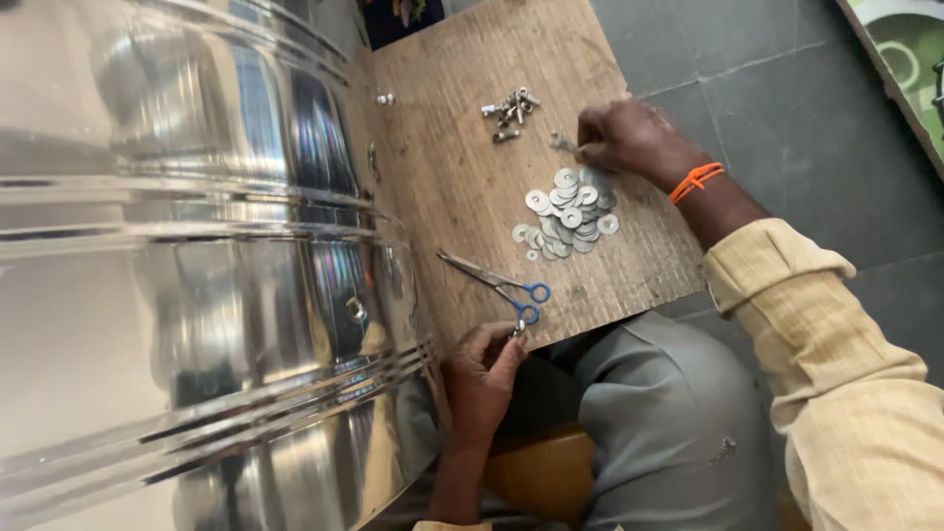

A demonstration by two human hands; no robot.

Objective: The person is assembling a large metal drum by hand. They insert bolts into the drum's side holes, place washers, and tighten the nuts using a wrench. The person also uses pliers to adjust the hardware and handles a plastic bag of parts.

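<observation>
Here, from my remote seat, I see the right hand reaching over the wooden board, its fingers pinched on a small metal piece, probably a bolt or screw, though it is too small for me to be sure. Just below that hand lies the pile of flat washers, and beyond it a small cluster of bolts and nuts; a single loose nut sits near the board's far edge.

The left hand is curled at the near edge of the board, fingertips closed on something tiny and shiny next to the blue handles of the scissors, which lie with blades shut.

As for progress, I judge it early or midway: most washers and fasteners are unused on the board, and a small fitting shows on the large polished steel drum at the left.

The board rests across the person's lap, above grey trousers. The floor is dark grey tile.
</observation>
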